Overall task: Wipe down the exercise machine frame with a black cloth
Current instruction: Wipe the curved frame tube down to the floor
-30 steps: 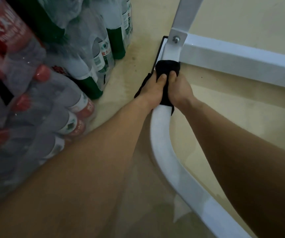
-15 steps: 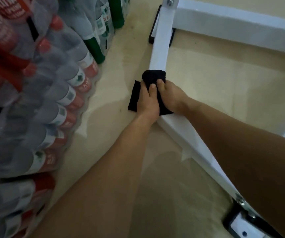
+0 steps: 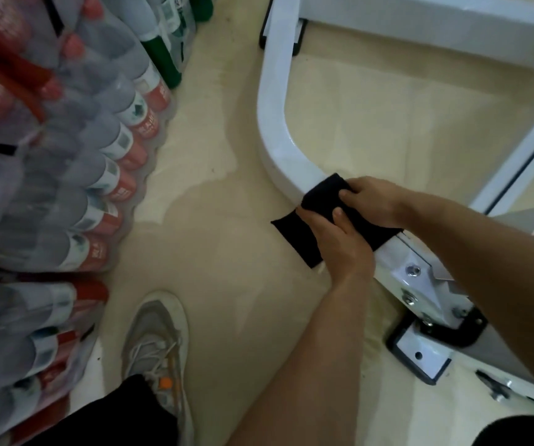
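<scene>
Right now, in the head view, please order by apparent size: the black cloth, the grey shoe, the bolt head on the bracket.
1. grey shoe, though it is nearer the camera
2. black cloth, partly hidden by both hands
3. bolt head

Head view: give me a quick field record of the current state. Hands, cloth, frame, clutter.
left hand: pressing black cloth onto the frame, thumb on top
right hand: gripping the same cloth from the far side
cloth position: wrapped over the white frame tube, just below its bend; one flap hangs toward the floor
frame joint: bolted bracket right next to the hands
clutter: shrink-wrapped water bottle packs on the left
foot: grey sneaker on the beige floor
</scene>
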Demonstrator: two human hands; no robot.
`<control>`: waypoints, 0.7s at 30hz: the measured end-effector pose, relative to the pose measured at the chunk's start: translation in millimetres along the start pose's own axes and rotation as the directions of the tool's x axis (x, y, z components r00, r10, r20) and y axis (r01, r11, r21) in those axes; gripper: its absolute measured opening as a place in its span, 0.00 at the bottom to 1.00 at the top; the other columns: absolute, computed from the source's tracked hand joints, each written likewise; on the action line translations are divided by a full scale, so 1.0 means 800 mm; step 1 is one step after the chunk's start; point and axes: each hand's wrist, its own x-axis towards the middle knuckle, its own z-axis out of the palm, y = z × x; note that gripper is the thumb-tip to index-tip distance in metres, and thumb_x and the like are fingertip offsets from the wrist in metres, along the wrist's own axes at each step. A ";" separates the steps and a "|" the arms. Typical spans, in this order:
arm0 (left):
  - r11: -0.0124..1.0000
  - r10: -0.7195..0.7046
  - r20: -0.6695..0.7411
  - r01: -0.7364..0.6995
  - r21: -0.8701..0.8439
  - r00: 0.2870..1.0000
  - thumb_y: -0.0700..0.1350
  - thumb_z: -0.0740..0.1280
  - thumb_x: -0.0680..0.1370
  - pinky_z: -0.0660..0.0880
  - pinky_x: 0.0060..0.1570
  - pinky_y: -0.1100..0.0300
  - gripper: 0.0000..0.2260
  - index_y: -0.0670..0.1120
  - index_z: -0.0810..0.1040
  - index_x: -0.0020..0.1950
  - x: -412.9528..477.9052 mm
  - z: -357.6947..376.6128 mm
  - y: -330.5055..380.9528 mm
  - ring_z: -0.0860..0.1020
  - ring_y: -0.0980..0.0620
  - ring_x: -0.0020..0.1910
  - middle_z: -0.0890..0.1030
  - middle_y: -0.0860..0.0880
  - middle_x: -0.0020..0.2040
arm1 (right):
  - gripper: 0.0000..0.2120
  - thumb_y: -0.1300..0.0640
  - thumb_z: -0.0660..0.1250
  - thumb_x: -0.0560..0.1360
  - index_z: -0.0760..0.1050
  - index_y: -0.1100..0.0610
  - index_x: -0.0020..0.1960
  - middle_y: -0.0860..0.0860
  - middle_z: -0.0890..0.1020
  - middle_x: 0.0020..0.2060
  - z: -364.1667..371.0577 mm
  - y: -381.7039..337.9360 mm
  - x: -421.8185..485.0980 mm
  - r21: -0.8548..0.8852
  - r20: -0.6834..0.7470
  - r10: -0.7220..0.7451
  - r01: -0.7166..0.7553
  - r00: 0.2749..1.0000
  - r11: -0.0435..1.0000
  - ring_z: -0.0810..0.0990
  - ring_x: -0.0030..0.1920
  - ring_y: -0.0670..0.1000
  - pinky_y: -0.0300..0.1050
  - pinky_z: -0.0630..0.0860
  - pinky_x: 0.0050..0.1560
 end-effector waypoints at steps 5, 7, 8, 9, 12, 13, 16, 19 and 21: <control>0.994 -0.085 0.032 0.087 -0.068 0.996 0.42 0.55 0.86 0.68 0.67 0.60 0.24 0.44 0.51 0.81 -0.067 0.029 -0.026 0.71 0.45 0.70 0.68 0.40 0.74 | 0.15 0.61 0.57 0.82 0.74 0.56 0.67 0.56 0.79 0.62 0.001 0.030 -0.051 -0.030 0.056 0.073 -0.071 0.996 0.997 0.74 0.53 0.53 0.43 0.65 0.53; 0.987 -0.108 0.043 0.112 -0.112 0.993 0.41 0.56 0.85 0.71 0.69 0.52 0.24 0.49 0.53 0.80 -0.083 0.034 -0.031 0.73 0.48 0.68 0.71 0.44 0.72 | 0.18 0.64 0.57 0.79 0.72 0.56 0.68 0.57 0.78 0.64 0.003 0.028 -0.060 -0.075 0.052 0.092 -0.088 0.994 0.993 0.75 0.58 0.57 0.44 0.66 0.54; 0.989 -0.101 0.042 0.105 -0.101 0.994 0.41 0.57 0.85 0.71 0.69 0.51 0.24 0.50 0.54 0.80 -0.089 0.034 -0.033 0.73 0.50 0.68 0.72 0.46 0.72 | 0.20 0.64 0.57 0.79 0.71 0.56 0.69 0.57 0.77 0.65 0.005 0.027 -0.064 -0.091 0.038 0.095 -0.091 0.995 0.992 0.75 0.61 0.58 0.44 0.66 0.54; 0.991 -0.091 0.051 0.095 -0.093 0.995 0.41 0.58 0.84 0.71 0.69 0.51 0.24 0.51 0.55 0.79 -0.093 0.032 -0.033 0.74 0.51 0.67 0.73 0.47 0.71 | 0.20 0.63 0.56 0.79 0.70 0.55 0.71 0.57 0.77 0.65 0.007 0.027 -0.066 -0.091 0.014 0.093 -0.091 0.996 0.992 0.74 0.63 0.59 0.44 0.67 0.55; 0.998 -0.042 0.107 0.047 -0.048 0.993 0.42 0.60 0.84 0.73 0.67 0.52 0.21 0.49 0.61 0.77 -0.086 0.015 -0.034 0.77 0.51 0.64 0.77 0.48 0.67 | 0.21 0.61 0.56 0.80 0.68 0.54 0.73 0.57 0.77 0.65 0.017 0.029 -0.071 -0.075 -0.086 0.069 -0.076 0.994 0.994 0.75 0.63 0.60 0.47 0.70 0.57; 0.999 -0.027 0.116 0.031 -0.032 0.993 0.43 0.60 0.84 0.74 0.67 0.51 0.20 0.49 0.63 0.75 -0.080 0.009 -0.034 0.77 0.50 0.64 0.77 0.47 0.67 | 0.21 0.60 0.57 0.80 0.67 0.54 0.73 0.57 0.78 0.64 0.024 0.029 -0.072 -0.082 -0.123 0.058 -0.068 0.991 0.994 0.76 0.62 0.60 0.48 0.71 0.57; 0.931 0.127 0.131 -0.163 0.326 0.983 0.47 0.59 0.84 0.71 0.69 0.50 0.23 0.47 0.60 0.79 -0.055 -0.016 -0.020 0.73 0.44 0.70 0.71 0.42 0.73 | 0.18 0.55 0.56 0.83 0.68 0.53 0.72 0.56 0.80 0.60 0.046 0.025 -0.075 0.006 -0.240 0.031 -0.030 0.970 1.000 0.78 0.59 0.60 0.48 0.70 0.51; 0.727 0.302 0.323 -0.436 0.530 0.897 0.45 0.57 0.84 0.65 0.72 0.49 0.30 0.40 0.45 0.82 -0.023 -0.051 -0.006 0.62 0.43 0.77 0.56 0.40 0.81 | 0.17 0.50 0.50 0.84 0.70 0.55 0.67 0.55 0.80 0.58 0.057 0.017 -0.069 0.081 -0.344 0.066 -0.041 0.937 0.996 0.79 0.56 0.60 0.54 0.74 0.55; 0.575 0.315 0.395 -0.505 0.644 0.863 0.48 0.55 0.85 0.63 0.73 0.53 0.31 0.38 0.43 0.81 -0.005 -0.075 -0.005 0.55 0.45 0.80 0.47 0.40 0.82 | 0.19 0.48 0.48 0.85 0.69 0.56 0.68 0.55 0.80 0.57 0.064 0.014 -0.071 0.051 -0.364 0.045 -0.029 0.930 0.998 0.79 0.54 0.61 0.57 0.74 0.56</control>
